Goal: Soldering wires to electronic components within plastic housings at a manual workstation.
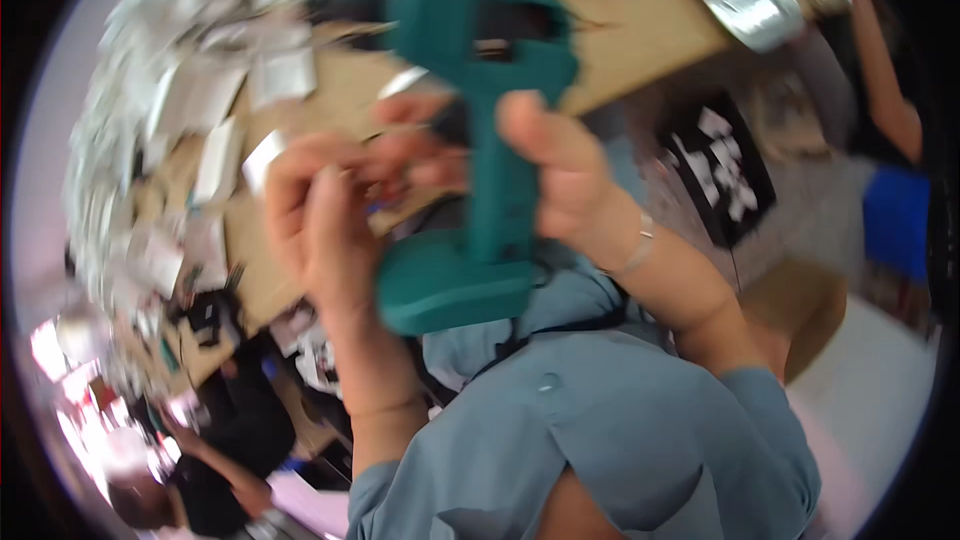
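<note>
A teal power-tool housing (503,175), shaped like a cordless drill with a wide foot, is held upright above my lap. My right hand (572,168) grips its handle, thumb up along the near side and fingers reaching behind it. Beside the handle is my left hand (325,205), its thumb and fingers pinched together. Small red and blue bits (385,195), perhaps wires, show at those fingertips, but motion blur hides what they hold. In the upper part of the housing a dark opening (505,28) is visible.
A wooden workbench (640,30) stretches ahead, with heaped white packing pieces (200,90) along its left. A shiny metal tray (745,0) lies at the far right. Below stands a black crate (715,170) with white scraps. Another person's arm (880,70) is at right; people sit lower left.
</note>
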Demonstrator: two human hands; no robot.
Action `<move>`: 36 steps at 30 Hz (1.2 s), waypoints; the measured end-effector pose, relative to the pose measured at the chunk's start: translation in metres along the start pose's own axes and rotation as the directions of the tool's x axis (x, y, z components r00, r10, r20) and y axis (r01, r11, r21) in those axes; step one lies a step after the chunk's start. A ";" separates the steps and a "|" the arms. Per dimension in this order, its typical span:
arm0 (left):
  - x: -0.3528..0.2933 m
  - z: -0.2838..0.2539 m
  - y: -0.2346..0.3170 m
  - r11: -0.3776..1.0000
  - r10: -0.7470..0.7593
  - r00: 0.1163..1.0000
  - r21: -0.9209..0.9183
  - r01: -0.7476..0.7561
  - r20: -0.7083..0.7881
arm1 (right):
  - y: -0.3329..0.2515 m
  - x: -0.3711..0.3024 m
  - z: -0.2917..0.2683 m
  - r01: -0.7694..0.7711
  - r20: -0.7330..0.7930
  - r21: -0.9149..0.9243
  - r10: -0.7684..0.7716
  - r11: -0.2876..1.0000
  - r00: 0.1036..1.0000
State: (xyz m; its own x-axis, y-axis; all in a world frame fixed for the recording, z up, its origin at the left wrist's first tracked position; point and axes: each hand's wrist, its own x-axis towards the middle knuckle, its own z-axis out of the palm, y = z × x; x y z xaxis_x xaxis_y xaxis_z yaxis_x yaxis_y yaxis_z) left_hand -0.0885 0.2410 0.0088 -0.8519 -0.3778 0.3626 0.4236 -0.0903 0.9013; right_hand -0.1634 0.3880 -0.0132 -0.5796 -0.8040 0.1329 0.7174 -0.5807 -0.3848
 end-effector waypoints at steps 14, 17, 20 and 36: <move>0.016 0.030 0.015 0.850 -0.511 0.845 0.236 0.470 0.159 | -0.015 -0.008 -0.008 0.138 0.021 0.052 -0.139 0.989 0.990; 0.015 0.005 0.004 0.832 -0.332 0.918 0.525 0.177 0.215 | -0.017 -0.013 -0.013 0.118 0.039 -0.003 -0.117 0.993 0.992; 0.016 -0.007 0.024 0.827 -0.192 0.981 0.537 0.167 -0.010 | -0.022 -0.018 -0.018 0.117 0.046 0.032 -0.118 0.993 0.992; 0.016 0.018 -0.021 0.812 0.001 0.979 0.572 -0.119 0.202 | -0.027 -0.035 -0.030 0.144 -0.069 -0.074 -0.149 0.987 0.986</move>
State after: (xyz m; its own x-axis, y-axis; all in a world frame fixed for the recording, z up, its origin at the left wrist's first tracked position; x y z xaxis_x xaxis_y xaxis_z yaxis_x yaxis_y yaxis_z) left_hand -0.1168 0.2530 -0.0001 -0.8962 -0.1837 0.4037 0.2690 0.4986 0.8240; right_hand -0.1740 0.4359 -0.0344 -0.7054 -0.6976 0.1259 0.5957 -0.6796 -0.4282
